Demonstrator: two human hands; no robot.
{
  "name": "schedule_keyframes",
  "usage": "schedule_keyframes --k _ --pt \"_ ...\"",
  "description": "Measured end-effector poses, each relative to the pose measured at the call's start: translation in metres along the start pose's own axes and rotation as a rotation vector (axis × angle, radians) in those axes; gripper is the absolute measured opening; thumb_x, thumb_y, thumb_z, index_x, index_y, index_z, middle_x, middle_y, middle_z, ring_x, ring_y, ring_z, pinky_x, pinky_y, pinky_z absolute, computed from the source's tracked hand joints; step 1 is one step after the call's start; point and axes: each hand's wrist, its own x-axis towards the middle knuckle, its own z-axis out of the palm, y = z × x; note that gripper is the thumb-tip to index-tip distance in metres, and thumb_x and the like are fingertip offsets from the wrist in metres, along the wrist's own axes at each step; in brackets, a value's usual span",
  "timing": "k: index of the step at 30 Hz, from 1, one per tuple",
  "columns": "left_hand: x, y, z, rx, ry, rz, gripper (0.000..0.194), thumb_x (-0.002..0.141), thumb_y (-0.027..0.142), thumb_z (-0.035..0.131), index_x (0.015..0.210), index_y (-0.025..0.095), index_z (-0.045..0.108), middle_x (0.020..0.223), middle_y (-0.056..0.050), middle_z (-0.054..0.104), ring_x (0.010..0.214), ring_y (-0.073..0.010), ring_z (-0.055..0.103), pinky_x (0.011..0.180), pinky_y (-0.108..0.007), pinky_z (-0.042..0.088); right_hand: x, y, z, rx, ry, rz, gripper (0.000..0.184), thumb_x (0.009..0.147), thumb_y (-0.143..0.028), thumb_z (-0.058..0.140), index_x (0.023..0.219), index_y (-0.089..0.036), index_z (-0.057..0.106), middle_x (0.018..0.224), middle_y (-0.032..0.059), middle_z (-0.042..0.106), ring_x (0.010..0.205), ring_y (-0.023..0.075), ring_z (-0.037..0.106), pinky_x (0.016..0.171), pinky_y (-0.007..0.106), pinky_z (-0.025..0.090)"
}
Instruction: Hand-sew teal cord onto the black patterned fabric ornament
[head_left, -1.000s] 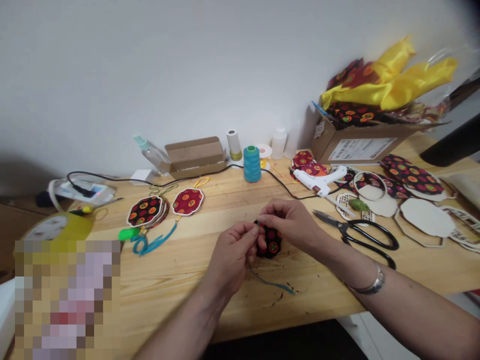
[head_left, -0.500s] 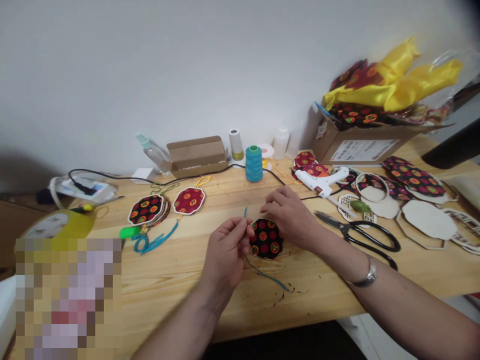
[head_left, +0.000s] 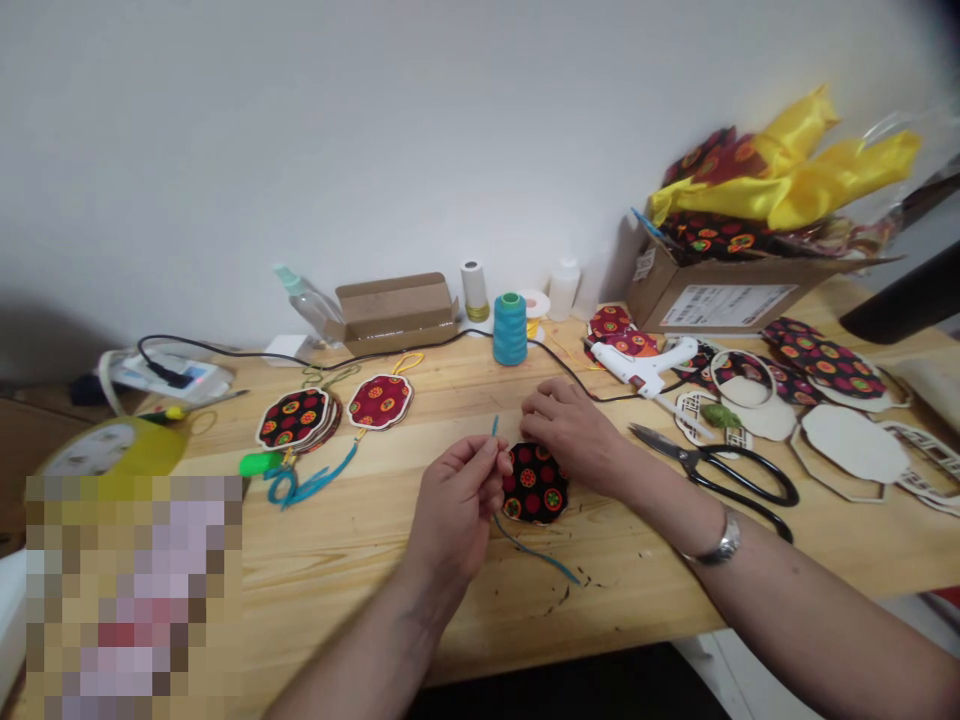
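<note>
A small black fabric-covered piece with red and orange dots [head_left: 534, 484] lies flat on the wooden table [head_left: 360, 560] in front of me. My left hand [head_left: 459, 500] is closed in a pinch on a thin blue cord [head_left: 525, 545], whose end sticks up above my fingers and whose tail trails across the table toward me. My right hand [head_left: 570, 425] rests with curled fingers on the far edge of the black piece.
Black scissors [head_left: 720, 470] and a white glue gun [head_left: 645, 365] lie to the right, among white cut-outs and patterned pieces. A teal thread spool [head_left: 509, 328], bottles and a small cardboard box stand at the back. Finished ornaments [head_left: 334, 410] lie left. A box of fabric [head_left: 727, 290] sits back right.
The black piece went from being held up between both hands to lying flat on the table. My left hand drew the blue cord's end up; my right hand settled on the piece's edge.
</note>
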Motion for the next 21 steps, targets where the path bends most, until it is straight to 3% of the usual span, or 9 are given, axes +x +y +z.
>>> schedule_keyframes --k 4,8,12,17,21 --pt "0.000 0.000 0.000 -0.007 -0.018 -0.001 0.016 0.067 0.024 0.069 0.071 0.010 0.061 0.056 0.002 0.052 0.040 0.0000 0.029 0.038 -0.014 0.017 0.002 -0.001 0.003 0.292 0.134 0.049 0.015 0.083 -0.009 0.045 0.073 -0.016 0.055 0.083 0.0065 0.057 0.087 0.0179 0.044 0.081 0.034 0.037" --pt "-0.001 0.000 -0.001 -0.010 -0.023 -0.001 0.018 0.067 0.025 0.069 0.071 0.010 0.061 0.056 0.002 0.053 0.040 -0.0004 0.030 0.038 -0.015 0.017 0.006 -0.008 -0.005 0.817 0.327 0.287 0.011 0.083 -0.016 0.046 0.074 -0.017 0.051 0.083 0.0047 0.057 0.081 0.0144 0.052 0.078 0.031 0.041" --pt "-0.002 0.002 -0.001 -0.031 -0.028 0.000 0.017 0.067 0.024 0.068 0.071 0.010 0.060 0.056 0.002 0.052 0.039 0.0001 0.028 0.038 -0.015 0.016 0.010 -0.011 -0.021 1.264 0.345 0.482 0.013 0.084 -0.027 0.048 0.078 -0.016 0.051 0.071 0.0011 0.057 0.069 0.0118 0.055 0.071 0.029 0.044" --pt "0.000 0.000 -0.002 -0.044 -0.043 -0.020 0.017 0.068 0.024 0.068 0.071 0.009 0.059 0.055 0.002 0.052 0.038 0.0001 0.028 0.037 -0.015 0.015 0.028 0.001 -0.048 1.330 0.474 0.487 0.016 0.079 -0.029 0.057 0.071 -0.016 0.051 0.056 -0.0054 0.045 0.053 0.0060 0.044 0.057 0.021 0.039" --pt "0.001 -0.001 -0.004 -0.067 -0.058 -0.017 0.017 0.068 0.023 0.067 0.071 0.009 0.059 0.055 0.002 0.052 0.038 0.0004 0.026 0.037 -0.015 0.014 0.061 0.011 -0.095 1.257 0.581 0.389 0.013 0.079 -0.022 0.056 0.069 -0.016 0.051 0.057 -0.0046 0.046 0.049 0.0048 0.042 0.048 0.019 0.035"
